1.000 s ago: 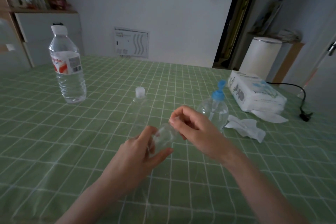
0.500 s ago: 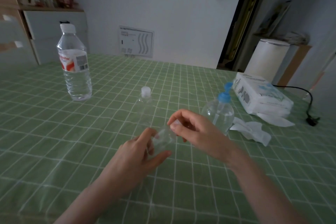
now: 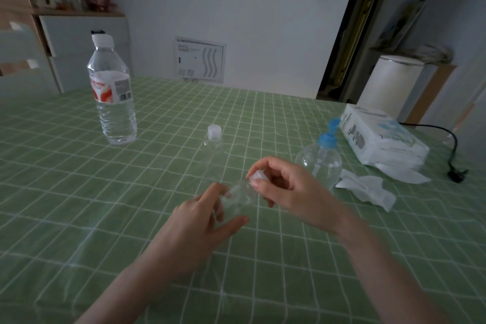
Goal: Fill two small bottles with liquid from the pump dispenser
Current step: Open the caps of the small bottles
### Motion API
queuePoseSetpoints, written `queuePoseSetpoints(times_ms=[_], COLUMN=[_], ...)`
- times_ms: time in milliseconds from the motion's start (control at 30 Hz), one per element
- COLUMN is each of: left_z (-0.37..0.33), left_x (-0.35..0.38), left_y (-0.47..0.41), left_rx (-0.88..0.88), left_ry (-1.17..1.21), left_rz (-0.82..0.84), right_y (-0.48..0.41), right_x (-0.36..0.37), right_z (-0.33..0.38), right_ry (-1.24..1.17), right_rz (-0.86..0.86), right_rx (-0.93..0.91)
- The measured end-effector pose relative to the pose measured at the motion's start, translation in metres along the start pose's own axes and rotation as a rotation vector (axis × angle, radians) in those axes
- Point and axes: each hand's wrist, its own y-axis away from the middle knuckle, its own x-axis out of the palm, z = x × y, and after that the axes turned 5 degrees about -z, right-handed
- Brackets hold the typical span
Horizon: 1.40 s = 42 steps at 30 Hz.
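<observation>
My left hand (image 3: 200, 221) grips a small clear bottle (image 3: 238, 196), tilted with its neck up and to the right. The fingertips of my right hand (image 3: 292, 189) pinch the white cap (image 3: 256, 176) at its neck. A second small clear bottle (image 3: 213, 148) with a white cap stands upright on the table just behind my hands. The round pump dispenser (image 3: 321, 162) with a blue pump head stands to the right, partly behind my right hand, with clear liquid in it.
A large water bottle (image 3: 112, 92) stands at the back left on the green checked tablecloth (image 3: 79, 205). A white tissue pack (image 3: 381, 139) lies at the right, with a crumpled tissue (image 3: 368, 189) in front of it and a black cable (image 3: 452, 150) beyond.
The hands stay together on the small bottle and its cap, with my right fingers shifting slightly at the cap. The view has drifted a little; nothing on the table has moved.
</observation>
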Motion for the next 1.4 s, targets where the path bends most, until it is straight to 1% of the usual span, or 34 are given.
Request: queuePoseSetpoints(times_ms=[67,133,200,267,333,400,533,633,700,767,900,1067,1233,1400], left_z=[-0.001,-0.004,-0.007,-0.008,-0.006,-0.006,-0.001,0.007,0.01,0.012,0.013,0.015,0.015,0.013], left_x=[-0.001,-0.001,-0.002,-0.003,0.002,0.013,0.041,0.053,0.058,0.061,0.067,0.073,0.077,0.077], left_y=[-0.001,-0.002,-0.002,-0.006,-0.014,-0.027,-0.049,-0.06,-0.064,-0.068,-0.077,-0.086,-0.092,-0.091], left_rx=[-0.012,-0.058,-0.16,-0.261,-0.31,-0.316,-0.345,-0.361,-0.357,-0.356,-0.369,-0.352,-0.389,-0.432], left_ry=[0.042,0.132,0.329,0.561,0.66,0.633,0.563,0.535,0.497,0.471,0.456,0.429,0.438,0.338], left_rz=[-0.001,0.013,0.033,0.048,0.035,0.025,-0.08,-0.065,-0.048,-0.063,-0.087,-0.107,-0.121,-0.088], right_y=[0.001,0.002,0.003,0.002,-0.001,-0.003,-0.006,-0.01,-0.013,-0.016,-0.024,-0.033,-0.041,-0.041], right_x=[-0.004,-0.011,-0.019,-0.023,-0.018,-0.011,0.001,0.008,0.012,0.015,0.017,0.021,0.026,0.028], right_z=[0.0,-0.001,-0.003,-0.009,-0.018,-0.027,-0.042,-0.053,-0.057,-0.059,-0.064,-0.068,-0.068,-0.07], right_ry=[-0.067,-0.17,-0.249,-0.243,-0.135,-0.023,0.074,0.147,0.209,0.23,0.246,0.355,0.415,0.429], right_rz=[-0.026,-0.092,-0.181,-0.244,-0.263,-0.275,-0.285,-0.331,-0.298,-0.278,-0.319,-0.346,-0.363,-0.373], right_rx=[-0.015,-0.027,-0.02,0.031,0.114,0.171,0.216,0.22,0.226,0.244,0.3,0.284,0.297,0.304])
